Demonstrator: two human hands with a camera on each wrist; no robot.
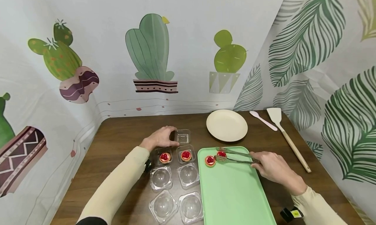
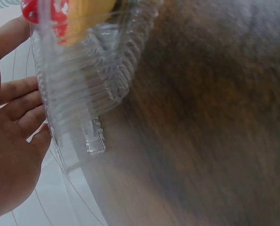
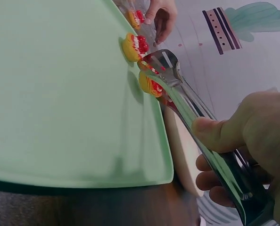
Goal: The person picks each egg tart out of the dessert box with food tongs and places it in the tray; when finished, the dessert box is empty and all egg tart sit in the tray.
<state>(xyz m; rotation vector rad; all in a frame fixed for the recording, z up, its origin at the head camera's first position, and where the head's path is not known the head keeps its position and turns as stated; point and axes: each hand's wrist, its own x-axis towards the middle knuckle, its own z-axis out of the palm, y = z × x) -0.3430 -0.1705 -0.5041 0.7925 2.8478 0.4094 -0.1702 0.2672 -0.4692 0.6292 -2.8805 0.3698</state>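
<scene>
My left hand (image 1: 161,137) is at a small clear plastic container (image 1: 183,137) at the back, its thumb and fingers at the left side. In the left wrist view, a nearer clear container partly covers that hand. My right hand (image 1: 271,168) grips metal tongs (image 1: 238,160), whose tips lie around a red-topped tart (image 1: 221,154) on the green tray (image 1: 235,195). Beside it sits another tart (image 1: 210,161). In the right wrist view, the tongs (image 3: 192,108) partly hide the tart. Two clear containers hold a tart each, a left tart (image 1: 165,157) and a right tart (image 1: 186,156).
Several clear domed lids (image 1: 161,177) lie in front of the filled containers, left of the tray. A cream plate (image 1: 227,125) stands behind the tray. At the back right lie a pale spoon (image 1: 263,120) and a spatula (image 1: 289,140) with a wooden handle.
</scene>
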